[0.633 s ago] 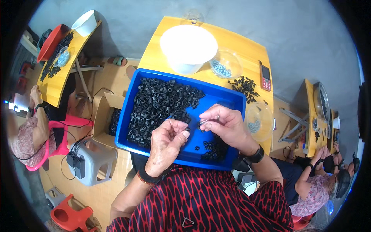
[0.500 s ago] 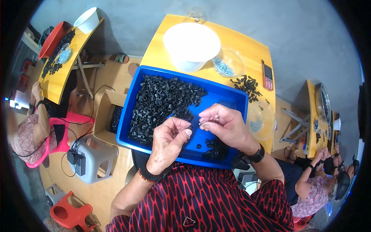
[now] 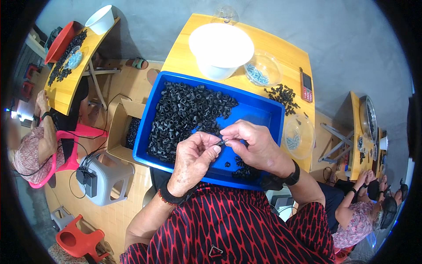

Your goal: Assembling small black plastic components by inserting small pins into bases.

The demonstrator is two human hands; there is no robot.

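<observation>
Over the blue bin, my two hands meet at the fingertips. My left hand pinches a small black plastic part between thumb and fingers. From the other side my right hand closes its thumb and forefinger at the same part; the small metal screw it grips is mostly hidden by the fingertips. A large heap of black plastic fittings fills the left side of the bin. A smaller pile of black pieces lies in its near right corner, beneath my right wrist.
On the yellow table stand a white tub, a clear bowl of silver screws and another clear bowl. Small black parts lie beside a red phone. A cardboard box and grey stool are left. Other people sit at side tables.
My right hand has moved left, closing the gap, so its fingertips now meet the black part in my left hand. The left hand stays nearly in place.
</observation>
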